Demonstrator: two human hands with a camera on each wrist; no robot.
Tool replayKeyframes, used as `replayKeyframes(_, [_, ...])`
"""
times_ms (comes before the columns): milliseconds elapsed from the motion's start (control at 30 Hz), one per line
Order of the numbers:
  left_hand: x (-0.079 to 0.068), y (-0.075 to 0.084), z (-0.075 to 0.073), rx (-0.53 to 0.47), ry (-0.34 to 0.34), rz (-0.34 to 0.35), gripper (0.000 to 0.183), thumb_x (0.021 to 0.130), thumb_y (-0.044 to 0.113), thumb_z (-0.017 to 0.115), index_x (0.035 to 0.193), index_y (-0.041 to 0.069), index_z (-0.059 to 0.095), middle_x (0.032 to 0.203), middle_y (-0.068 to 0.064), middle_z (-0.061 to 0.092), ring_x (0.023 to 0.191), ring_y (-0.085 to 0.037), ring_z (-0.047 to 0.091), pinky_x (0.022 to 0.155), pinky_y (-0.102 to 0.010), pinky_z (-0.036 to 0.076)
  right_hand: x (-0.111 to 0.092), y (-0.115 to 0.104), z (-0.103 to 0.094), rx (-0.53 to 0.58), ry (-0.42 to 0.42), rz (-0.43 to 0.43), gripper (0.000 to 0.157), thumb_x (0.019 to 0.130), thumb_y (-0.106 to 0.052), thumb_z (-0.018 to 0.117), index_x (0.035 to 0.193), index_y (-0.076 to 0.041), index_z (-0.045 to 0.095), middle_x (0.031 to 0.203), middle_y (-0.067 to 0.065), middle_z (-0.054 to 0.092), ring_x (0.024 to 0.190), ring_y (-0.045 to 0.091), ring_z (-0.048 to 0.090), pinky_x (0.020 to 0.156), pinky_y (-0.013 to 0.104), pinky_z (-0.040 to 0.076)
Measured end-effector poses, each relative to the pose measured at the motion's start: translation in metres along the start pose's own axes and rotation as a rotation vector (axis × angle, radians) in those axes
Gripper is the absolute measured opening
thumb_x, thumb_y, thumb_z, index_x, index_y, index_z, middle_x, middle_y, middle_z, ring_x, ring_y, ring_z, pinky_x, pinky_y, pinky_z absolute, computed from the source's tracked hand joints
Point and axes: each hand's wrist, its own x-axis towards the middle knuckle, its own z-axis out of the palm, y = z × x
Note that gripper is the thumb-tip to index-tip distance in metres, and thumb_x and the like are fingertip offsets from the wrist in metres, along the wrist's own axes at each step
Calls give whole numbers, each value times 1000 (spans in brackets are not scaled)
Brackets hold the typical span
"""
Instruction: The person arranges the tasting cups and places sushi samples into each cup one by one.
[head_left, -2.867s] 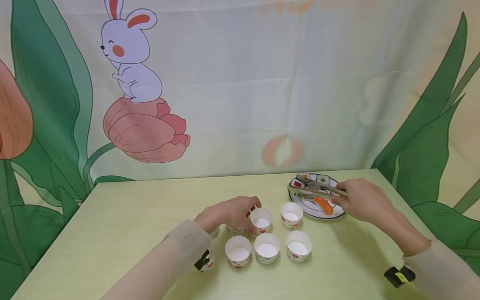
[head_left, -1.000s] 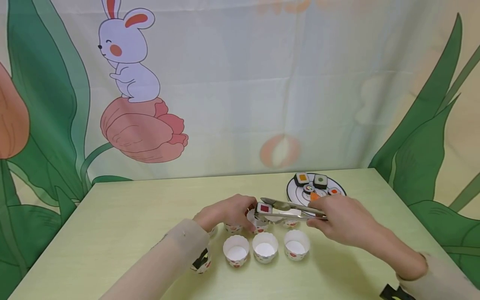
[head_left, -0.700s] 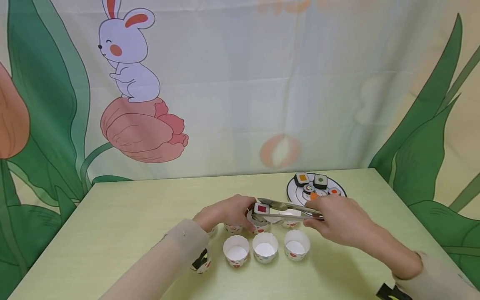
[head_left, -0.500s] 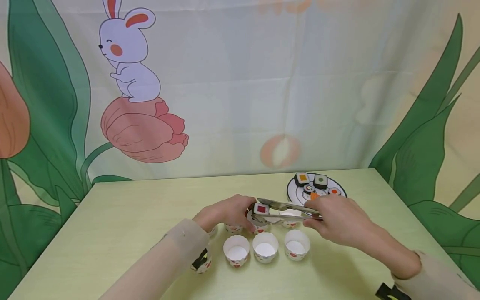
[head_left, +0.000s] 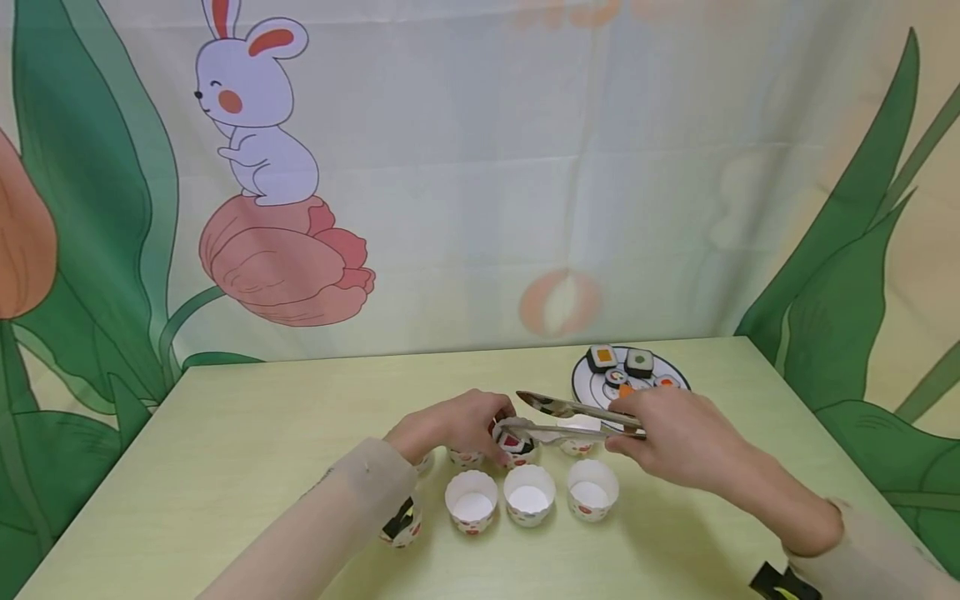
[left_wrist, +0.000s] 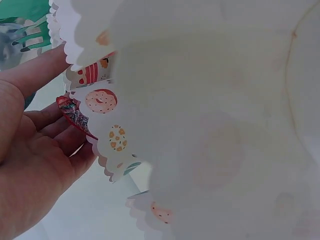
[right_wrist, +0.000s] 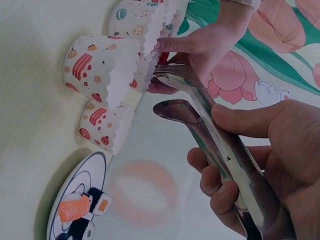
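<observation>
Head view showed the sushi roll [head_left: 513, 441], probably light, best pinched by its sides, inside the paper cup [head_left: 521, 460] the left hand [head_left: 465, 425] gripped left of the plate [head_left: 589, 388], the right hand [head_left: 667, 437] holding spread tongs [head_left: 558, 407].

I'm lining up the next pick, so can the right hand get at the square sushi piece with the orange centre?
Probably yes: the right hand holds tongs with their tips apart, and nothing covers the square sushi piece on the plate, though other pieces sit close beside it.
</observation>
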Motion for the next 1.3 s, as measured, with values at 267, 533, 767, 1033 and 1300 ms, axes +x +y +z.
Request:
replayKeyframes(267, [-1,1,0,11,9,5,51,83,18,89,124,3,61,109,-5,65,94,-16,60,85,-33,53,-4,9,-5,11,6,27,15,89,-27,81,96,-17,73,76,-12,62,65,7,52,51,31,42])
replayKeyframes(533, [-2,1,0,-6,3,24,47,83,17,88,119,3,61,108,-4,65,92,-15,60,84,-32,52,-8,22,-8,-21,-1,110,38,88,-32,82,114,-5,76,99,6,75,78,18,66,57,37,50])
replayKeyframes(767, [-2,3,0,-5,-5,-3,51,84,18,88,125,6,60,111,-4,64,98,-15,60,88,-33,52,-11,36,-11,-36,-9,153,39,90,-32,80,116,-3,75,101,11,75,77,21,66,57,40,51])
replayKeyframes(1033, [1,5,-1,18,-21,-15,65,84,22,88,138,6,55,125,-7,61,110,-19,59,97,-36,49,-13,52,-14,-45,5,214,43,91,-30,79,117,3,74,103,16,74,78,22,65,60,40,51])
replayKeyframes(1300, [-1,9,-3,30,-31,2,67,88,25,85,142,5,53,130,-8,60,115,-21,58,101,-39,47,-15,67,-15,-68,6,260,39,90,-29,79,109,4,74,95,14,73,74,23,63,58,42,50])
